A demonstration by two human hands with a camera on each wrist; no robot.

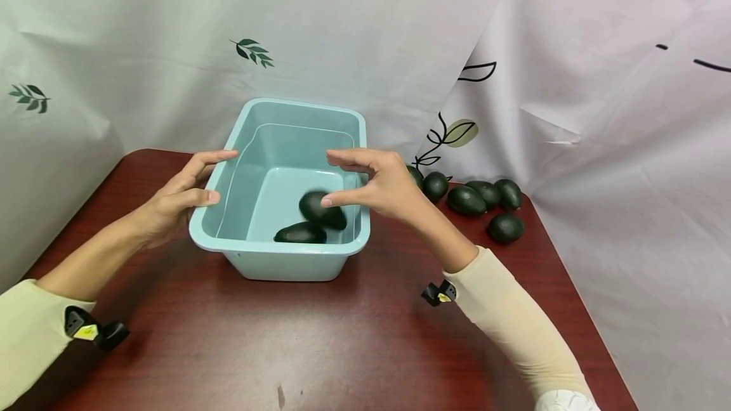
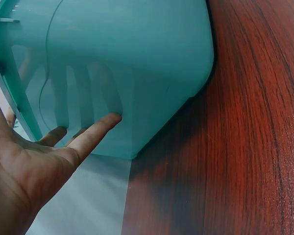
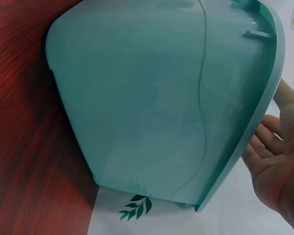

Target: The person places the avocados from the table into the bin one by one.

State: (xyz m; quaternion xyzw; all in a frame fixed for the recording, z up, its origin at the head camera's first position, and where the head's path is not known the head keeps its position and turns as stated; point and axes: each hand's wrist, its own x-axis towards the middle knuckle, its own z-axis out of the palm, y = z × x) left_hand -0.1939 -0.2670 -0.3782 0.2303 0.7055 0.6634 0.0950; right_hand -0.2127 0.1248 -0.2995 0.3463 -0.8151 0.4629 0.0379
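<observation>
A light blue plastic tub point(image 1: 299, 265) stands on the table, two dark green avocados inside. One avocado point(image 1: 299, 233) lies near the front wall; the other avocado point(image 1: 316, 205) is blurred, just below and left of my right thumb. My left hand point(image 1: 177, 198) holds the tub's left rim, thumb and index finger over the edge. In the left wrist view, other fingers point(image 2: 95, 133) of that hand rest against the outer wall. Over the right rim, my right hand point(image 1: 379, 182) has thumb and fingers spread apart, holding nothing.
Several avocados point(image 1: 467, 200) lie in a group at the table's back right, partly behind my right hand. One avocado point(image 1: 505, 228) sits a little nearer. The dark red wooden table point(image 1: 320, 347) meets a white cloth backdrop point(image 1: 342, 30) printed with leaves.
</observation>
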